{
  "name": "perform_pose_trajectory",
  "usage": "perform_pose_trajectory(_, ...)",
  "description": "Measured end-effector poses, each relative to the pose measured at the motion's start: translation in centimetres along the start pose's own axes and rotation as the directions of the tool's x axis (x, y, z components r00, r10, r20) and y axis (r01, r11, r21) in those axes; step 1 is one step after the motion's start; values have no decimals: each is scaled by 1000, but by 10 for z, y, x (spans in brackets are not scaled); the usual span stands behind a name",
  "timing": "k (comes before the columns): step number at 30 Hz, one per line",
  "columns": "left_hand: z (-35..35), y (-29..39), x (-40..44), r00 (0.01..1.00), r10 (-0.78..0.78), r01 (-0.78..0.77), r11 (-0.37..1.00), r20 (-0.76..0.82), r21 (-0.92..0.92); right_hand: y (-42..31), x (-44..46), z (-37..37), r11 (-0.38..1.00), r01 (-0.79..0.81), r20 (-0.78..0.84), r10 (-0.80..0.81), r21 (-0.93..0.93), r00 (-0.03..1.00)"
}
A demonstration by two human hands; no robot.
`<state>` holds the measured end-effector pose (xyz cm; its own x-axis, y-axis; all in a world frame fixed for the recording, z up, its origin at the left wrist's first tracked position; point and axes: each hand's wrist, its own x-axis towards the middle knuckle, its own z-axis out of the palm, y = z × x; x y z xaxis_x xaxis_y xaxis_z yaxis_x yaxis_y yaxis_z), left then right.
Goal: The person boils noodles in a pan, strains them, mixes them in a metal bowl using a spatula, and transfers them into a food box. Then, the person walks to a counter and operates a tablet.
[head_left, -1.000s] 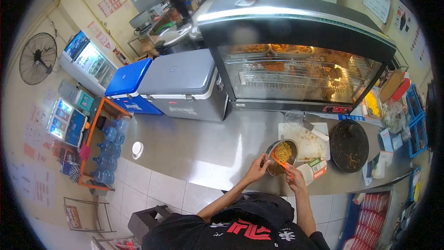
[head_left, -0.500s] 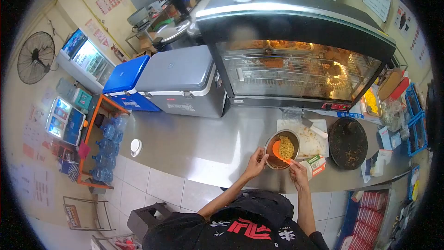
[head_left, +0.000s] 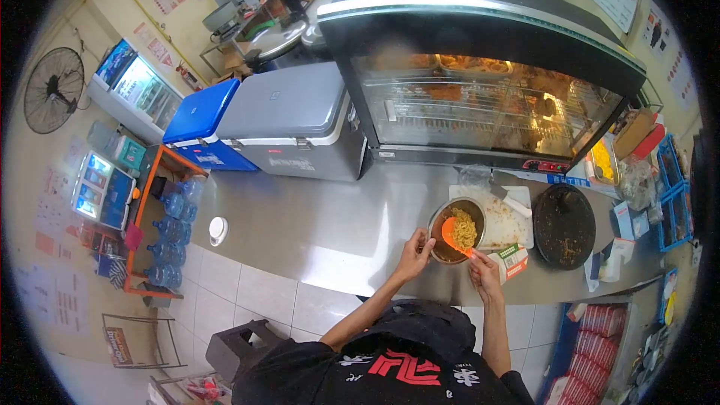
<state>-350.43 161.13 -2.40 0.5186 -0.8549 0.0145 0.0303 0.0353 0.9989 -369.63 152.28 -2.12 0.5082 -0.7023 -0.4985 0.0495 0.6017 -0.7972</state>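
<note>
Presently my right hand (head_left: 486,273) pinches the spoon (head_left: 449,232), fingers closed on its handle; my left hand (head_left: 414,256) has fingers curled at the bowl (head_left: 442,252), grip unclear. Noodles (head_left: 465,229) sit inside, beside the board (head_left: 517,234).

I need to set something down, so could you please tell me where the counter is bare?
The widest patch of counter lies between the white round item and the left hand, before the gray cooler. It is crowded around the metal bowl: cutting board, carton, round black pan and right hand sit close.
</note>
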Motion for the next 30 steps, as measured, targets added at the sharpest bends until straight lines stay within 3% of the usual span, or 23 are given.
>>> perform_pose_trajectory(12, 1, 12, 5, 999, 23, -25, 998, 22, 51, 2, -1, -2, 999, 40, -19, -40, 23, 999)
perform_pose_trajectory(15, 0, 14, 3, 998, -42, 40, 998, 41, 57, -1, -3, 0, 998, 64, -16, -64, 26, 998)
perform_pose_trajectory(30, -2, 17, 4, 998, 63, -63, 998, -11, 14, -3, 1, 7, 998, 65, -18, -66, -19, 998)
